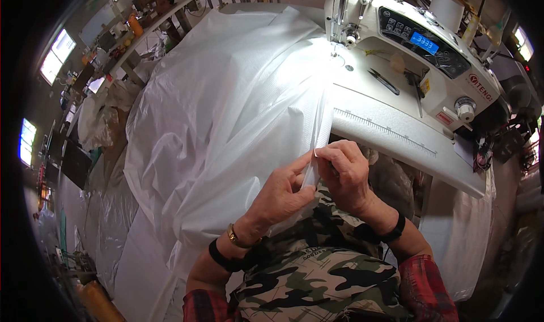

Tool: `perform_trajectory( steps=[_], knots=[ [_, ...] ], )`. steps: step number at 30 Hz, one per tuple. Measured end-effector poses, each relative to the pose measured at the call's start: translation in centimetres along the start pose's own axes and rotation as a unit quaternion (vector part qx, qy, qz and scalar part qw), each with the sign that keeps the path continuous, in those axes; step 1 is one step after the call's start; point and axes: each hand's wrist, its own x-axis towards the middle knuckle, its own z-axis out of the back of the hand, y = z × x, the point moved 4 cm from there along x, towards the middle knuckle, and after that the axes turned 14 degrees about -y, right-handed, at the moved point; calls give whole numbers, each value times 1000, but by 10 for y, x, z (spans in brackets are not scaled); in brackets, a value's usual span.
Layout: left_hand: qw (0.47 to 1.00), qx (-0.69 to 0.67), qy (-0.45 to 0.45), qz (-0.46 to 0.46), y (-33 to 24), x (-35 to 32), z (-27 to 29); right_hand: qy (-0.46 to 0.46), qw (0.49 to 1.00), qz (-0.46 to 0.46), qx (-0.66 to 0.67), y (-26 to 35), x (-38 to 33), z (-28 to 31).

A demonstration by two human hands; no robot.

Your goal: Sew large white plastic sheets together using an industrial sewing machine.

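A large sheet of thin white fabric (192, 112) spreads over the sewing table, its right edge running from under the needle area down to my hands. My left hand (280, 194) is closed on that edge, thumb and fingers pinching the folded strip. Just to its right and slightly higher, my right hand (344, 172) pinches the same edge between thumb and forefinger. The white sewing machine (391, 38) stands beyond my hands on the right, its lamp lighting the fabric by the needle. Both hands are below the front edge of the machine bed.
Thread snips (384, 81) lie on the machine bed, with a slim metal tool (420, 98) beside the machine's body. A ruler scale (385, 130) runs along the table's front edge. A white thread cone (446, 9) stands behind the machine. A cluttered workbench (153, 30) is at the far left.
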Motion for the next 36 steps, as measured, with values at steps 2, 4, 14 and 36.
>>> perform_trajectory(
  steps=[2, 4, 14, 36],
  knots=[
    [1000, -8, 0, -1, 0, 0, 2, -1, 1000, -1, 4, 0, -2, -1],
    [999, -22, 7, 26, 1, 2, 4, -7, 1000, 21, 8, 1, -3, -2],
    [996, -67, 1, 51, 6, 2, 5, -16, 999, 5, 40, -3, -6, -1],
    [828, 390, -179, -361, -92, 27, 23, 54, 904, -407, 118, -62, 1, -47]
  ],
)
